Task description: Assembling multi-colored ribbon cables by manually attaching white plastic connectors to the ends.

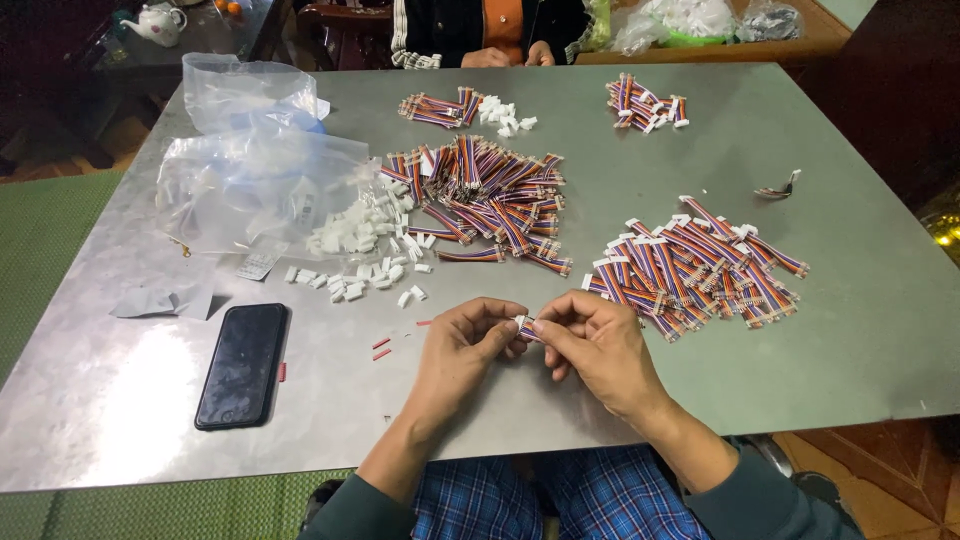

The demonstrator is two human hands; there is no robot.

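Observation:
My left hand [468, 345] and my right hand [592, 345] meet above the near part of a grey metal table [820, 340]. Between their fingertips they pinch one short multicoloured ribbon cable with a small white connector [524, 326]. Right of my hands lies a pile of ribbon cables with white connectors fitted [695, 270]. Beyond my hands a bigger heap of ribbon cables [495, 200] lies next to a scatter of loose white connectors [365, 245].
A black phone [242, 364] lies at the near left, with clear plastic bags [260, 165] behind it. Two smaller cable piles [645, 103] sit at the far edge, where another person's hands [510, 57] rest. Small red bits [381, 348] lie left of my hands.

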